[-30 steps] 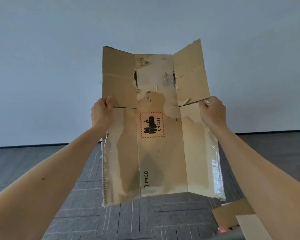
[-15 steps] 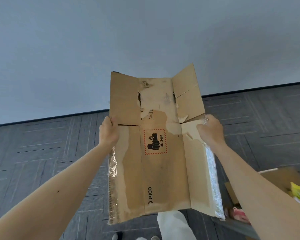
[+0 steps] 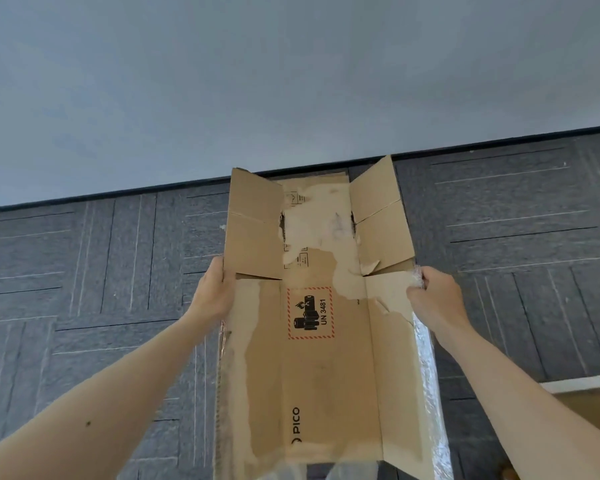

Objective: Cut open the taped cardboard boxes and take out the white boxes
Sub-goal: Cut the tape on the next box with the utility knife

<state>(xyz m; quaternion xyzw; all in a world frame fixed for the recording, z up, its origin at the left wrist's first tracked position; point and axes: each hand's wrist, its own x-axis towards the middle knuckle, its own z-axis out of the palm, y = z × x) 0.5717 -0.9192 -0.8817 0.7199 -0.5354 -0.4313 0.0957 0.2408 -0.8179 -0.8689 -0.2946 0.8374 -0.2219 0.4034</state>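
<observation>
The cardboard box is held up in the air in front of the person. It is opened out and flattened into a sheet, with its upper flaps spread wide and its printed face turned to the camera. A battery hazard label is seen on the middle panel, and pale torn patches mark where the paper skin is stripped away. Clear tape hangs loose and wrinkled along the right edge, and a thinner strip is seen along the left edge. Nothing is contained in the carton, and no white box can be made out anywhere in view. This carton is therefore judged to be cut open and emptied, with only its setting aside left to do.

The left grip is closed round the left edge, at the fold where flap meets panel. The right grip is closed on the right edge at about the same height, with crumpled tape caught under the fingers.

Behind the sheet lie a dark grey carpeted floor and a pale wall. At the lower right another cardboard piece with a white upper edge is partly seen. Whether it is a further taped box cannot be told, so the number of boxes left cannot be judged.
</observation>
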